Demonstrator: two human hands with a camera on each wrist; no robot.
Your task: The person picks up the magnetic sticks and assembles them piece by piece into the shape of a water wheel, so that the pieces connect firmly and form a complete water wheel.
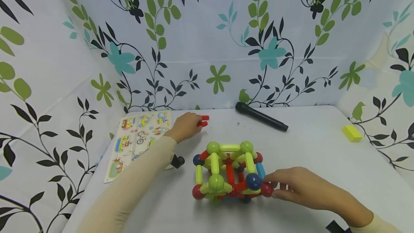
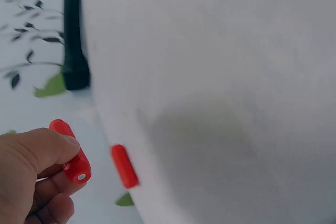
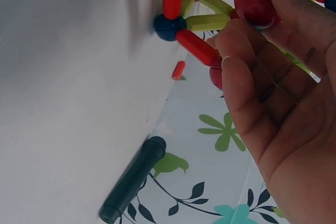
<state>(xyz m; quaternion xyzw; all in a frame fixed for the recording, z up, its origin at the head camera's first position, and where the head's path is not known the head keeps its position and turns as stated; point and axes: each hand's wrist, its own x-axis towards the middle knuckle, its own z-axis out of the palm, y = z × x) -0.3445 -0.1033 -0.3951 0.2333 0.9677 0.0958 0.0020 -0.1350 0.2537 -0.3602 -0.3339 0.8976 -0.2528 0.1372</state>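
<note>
Here, a white table [image 1: 323, 154] stands inside walls of leaf-and-flower patterned cloth [image 1: 207, 39], and near its front edge sits a cube-like frame of rods and balls [image 1: 228, 170] in green, red and blue. At the table's left edge lies a picture sheet of cartoon vehicles [image 1: 136, 141], partly under the left forearm. A black microphone [image 1: 261, 117] lies near the back wall, well apart from the frame, and a yellow block [image 1: 352, 133] rests at the far right. The right hand [image 1: 297, 188] meets the frame's lower right corner, its fingertips [image 3: 236, 51] curled round a red ball [image 1: 267, 189] there; the right wrist view shows the ball seated against thumb and fingers. The left hand [image 1: 185, 127] reaches to the back of the table, beside the sheet, and pinches 1 red rod [image 2: 71, 150] between thumb and curled fingers, the rod's round end showing a small pale dot. A 2nd red rod [image 2: 124, 166] lies loose on the table just beside the held one, not touching it.
</note>
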